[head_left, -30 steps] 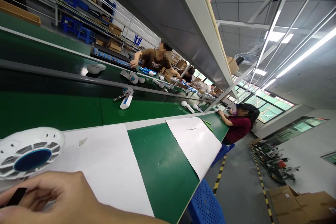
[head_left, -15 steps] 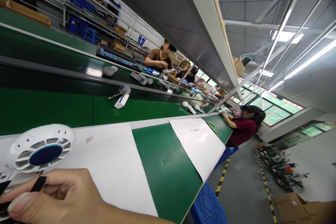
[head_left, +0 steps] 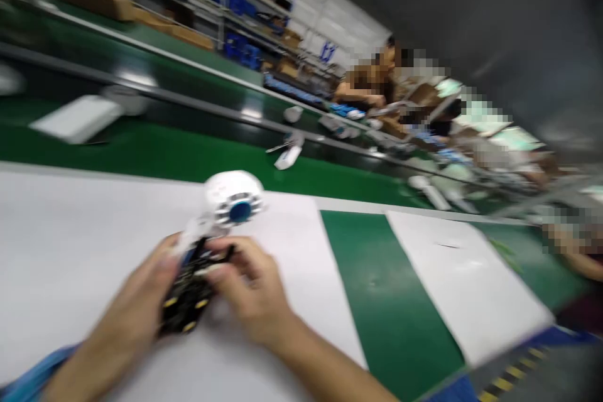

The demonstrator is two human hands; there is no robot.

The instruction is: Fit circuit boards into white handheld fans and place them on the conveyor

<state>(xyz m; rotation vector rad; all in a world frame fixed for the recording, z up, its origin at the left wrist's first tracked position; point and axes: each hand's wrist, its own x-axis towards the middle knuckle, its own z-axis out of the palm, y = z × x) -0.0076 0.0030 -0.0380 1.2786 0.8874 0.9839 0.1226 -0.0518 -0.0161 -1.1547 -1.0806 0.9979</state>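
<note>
There was the white device (head_left: 228,191), up in both hands over the white sheet (head_left: 61,251) on the green worktop (head_left: 381,289), its round head and blue disc (head_left: 240,211) pointing away! The left hand (head_left: 141,298) had it firmly, fingers wrapped along the handle, dark innards (head_left: 183,308) on show. Opposite, the right hand (head_left: 257,286) had its fingers bent in against those innards; whether they gripped anything, blur hid it. Beyond, another white unit (head_left: 288,157) lay near the belt, a brown-shirted co-worker (head_left: 365,83) farther back.
</note>
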